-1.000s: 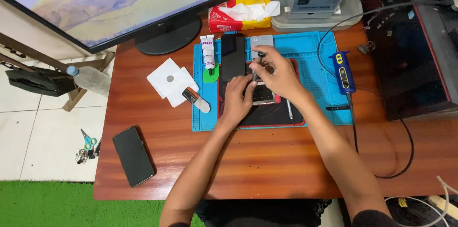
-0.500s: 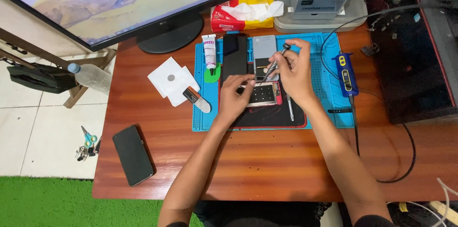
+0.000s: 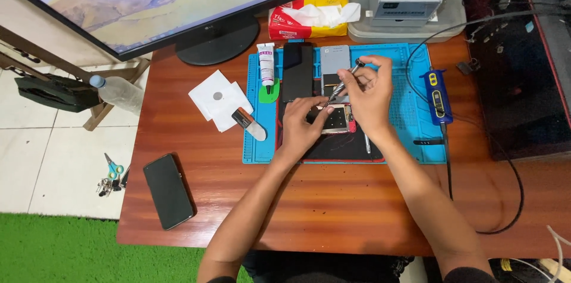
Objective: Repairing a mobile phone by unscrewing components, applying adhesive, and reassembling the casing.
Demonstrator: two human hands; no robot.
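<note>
On the blue rubber work mat [image 3: 410, 110] at the back of the reddish wooden desk [image 3: 333, 199], both forearms reached forward from the near edge and met over a small opened phone with exposed gold and red innards [image 3: 338, 119]. The left hand [image 3: 300, 125] lay palm down, fingers spread and pressing the phone's left end flat against the dark pad beneath it. The right hand [image 3: 367, 95] was raised just above, wrist bent, thumb and fingers pinched closed around a slim silver screwdriver [image 3: 345, 82] that slanted down-left, its tip at the phone's upper edge.

Two more phone parts lay on the mat behind the hands: one black slab [image 3: 297, 69] and one grey back panel [image 3: 334, 63], side by side. One white glue tube [image 3: 266, 64] stood left of them, and one blue handheld tool [image 3: 437, 95] lay to the right. One black phone [image 3: 168, 190] lay well apart near the desk's front left corner.
</note>
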